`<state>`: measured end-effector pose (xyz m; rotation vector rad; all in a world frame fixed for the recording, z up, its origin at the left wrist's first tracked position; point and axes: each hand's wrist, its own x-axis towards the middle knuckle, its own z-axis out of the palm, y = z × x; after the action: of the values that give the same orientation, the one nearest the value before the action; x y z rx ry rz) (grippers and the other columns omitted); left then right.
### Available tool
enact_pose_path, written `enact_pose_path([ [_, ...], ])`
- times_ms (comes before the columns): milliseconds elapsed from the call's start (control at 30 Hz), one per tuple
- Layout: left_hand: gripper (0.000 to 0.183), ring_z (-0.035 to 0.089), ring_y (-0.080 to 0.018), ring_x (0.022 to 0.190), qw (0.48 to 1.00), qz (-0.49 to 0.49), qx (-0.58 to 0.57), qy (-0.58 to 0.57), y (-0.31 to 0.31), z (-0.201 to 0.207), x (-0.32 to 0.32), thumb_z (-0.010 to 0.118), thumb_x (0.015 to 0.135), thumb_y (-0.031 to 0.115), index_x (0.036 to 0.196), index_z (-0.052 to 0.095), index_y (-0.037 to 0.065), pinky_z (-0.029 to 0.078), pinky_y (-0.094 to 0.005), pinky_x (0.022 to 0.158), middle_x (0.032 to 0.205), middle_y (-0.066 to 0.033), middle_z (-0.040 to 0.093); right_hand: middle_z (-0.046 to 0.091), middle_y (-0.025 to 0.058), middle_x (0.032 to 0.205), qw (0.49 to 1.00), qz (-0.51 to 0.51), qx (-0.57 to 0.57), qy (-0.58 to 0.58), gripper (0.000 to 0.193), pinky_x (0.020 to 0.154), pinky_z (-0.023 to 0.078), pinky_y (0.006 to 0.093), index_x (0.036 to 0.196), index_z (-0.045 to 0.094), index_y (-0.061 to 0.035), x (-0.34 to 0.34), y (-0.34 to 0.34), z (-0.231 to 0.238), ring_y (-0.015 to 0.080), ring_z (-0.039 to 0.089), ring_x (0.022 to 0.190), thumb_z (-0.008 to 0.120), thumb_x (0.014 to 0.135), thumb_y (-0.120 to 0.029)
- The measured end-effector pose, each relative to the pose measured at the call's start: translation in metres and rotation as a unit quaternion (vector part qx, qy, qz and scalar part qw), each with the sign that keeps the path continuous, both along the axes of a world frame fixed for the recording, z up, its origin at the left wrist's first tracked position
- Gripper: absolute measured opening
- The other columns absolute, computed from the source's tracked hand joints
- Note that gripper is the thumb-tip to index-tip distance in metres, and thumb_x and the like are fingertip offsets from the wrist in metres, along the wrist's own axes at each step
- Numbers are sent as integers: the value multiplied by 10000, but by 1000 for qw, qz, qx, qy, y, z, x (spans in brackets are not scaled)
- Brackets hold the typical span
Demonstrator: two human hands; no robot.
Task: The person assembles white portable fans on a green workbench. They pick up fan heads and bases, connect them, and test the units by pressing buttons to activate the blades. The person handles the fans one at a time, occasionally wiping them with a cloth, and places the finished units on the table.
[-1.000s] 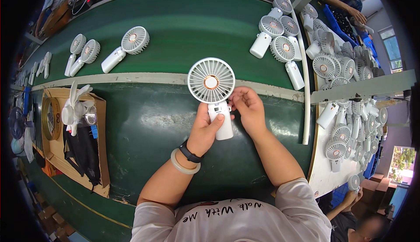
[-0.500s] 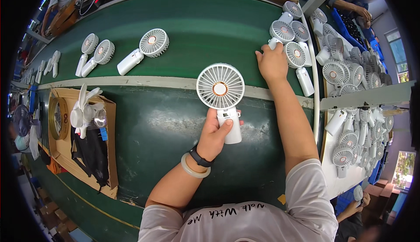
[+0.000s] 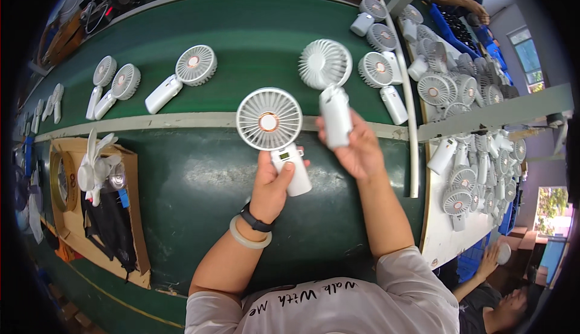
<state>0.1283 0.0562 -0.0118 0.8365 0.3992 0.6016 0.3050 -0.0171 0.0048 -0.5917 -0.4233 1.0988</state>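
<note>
My left hand (image 3: pixel 269 188) is wrapped round the handle of a white handheld fan (image 3: pixel 269 116), its thumb pressed near the small display. That fan faces up, with a copper-coloured ring round its hub. In my right hand (image 3: pixel 360 151) is a second white handheld fan (image 3: pixel 336 114), turned so that its back grille shows; it is a little blurred. Both fans are held above the dark green work surface (image 3: pixel 199 213), side by side and apart. Just right of the second fan, more white fans (image 3: pixel 376 69) lie on the green belt (image 3: pixel 266 32).
Several fans (image 3: pixel 196 65) lie on the belt at left. An open cardboard box (image 3: pixel 142 225) with a black cloth and a rabbit-eared fan stands at near left. Beyond a white pipe (image 3: pixel 413 153), a side table (image 3: pixel 432 246) carries heaped fans. Other people (image 3: pixel 492 298) work at right.
My right hand has lifted a fan off the belt and brought it toward me, beside the other. The left hand keeps its fan, now slightly tilted. The whole view has shifted left.
</note>
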Motion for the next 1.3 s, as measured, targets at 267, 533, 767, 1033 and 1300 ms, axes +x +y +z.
enact_pose_path([
  [267,473,575,-196,940,998,55,5,32,-2,4,-1,550,852,23,1257,318,101,551,-350,723,1192,-96,479,416,161,1329,996,91,-14,-15,779,956,434,396,1342,304,26,-9,-8,0,300,511,1141,667,652,26],
  [533,627,559,-174,956,999,-7,-49,8,-4,18,1,593,797,-32,1271,224,148,545,-273,574,1205,-108,457,432,183,1304,992,117,34,29,719,879,473,372,1312,332,26,-9,-6,1,249,568,1006,642,663,18],
  [767,431,598,-141,786,995,-20,-13,93,3,7,-4,626,762,-43,1118,407,65,438,-206,423,980,-86,579,535,178,1153,989,121,64,60,622,702,487,328,1239,409,13,-11,-5,-4,224,568,819,644,663,8],
  [1033,331,608,-149,790,992,-2,-13,124,-5,15,3,656,748,-26,1039,501,13,486,-232,510,903,-59,599,562,158,1024,992,107,-5,66,437,614,473,314,1209,426,-9,-8,-1,-14,210,549,716,389,954,-362],
  [1300,268,534,-79,630,987,-38,45,148,-10,10,1,656,745,-32,963,513,26,423,-198,480,812,-32,569,572,96,1007,995,42,-20,83,431,746,524,332,1216,433,-18,-10,1,-9,204,604,819,538,901,-292],
])
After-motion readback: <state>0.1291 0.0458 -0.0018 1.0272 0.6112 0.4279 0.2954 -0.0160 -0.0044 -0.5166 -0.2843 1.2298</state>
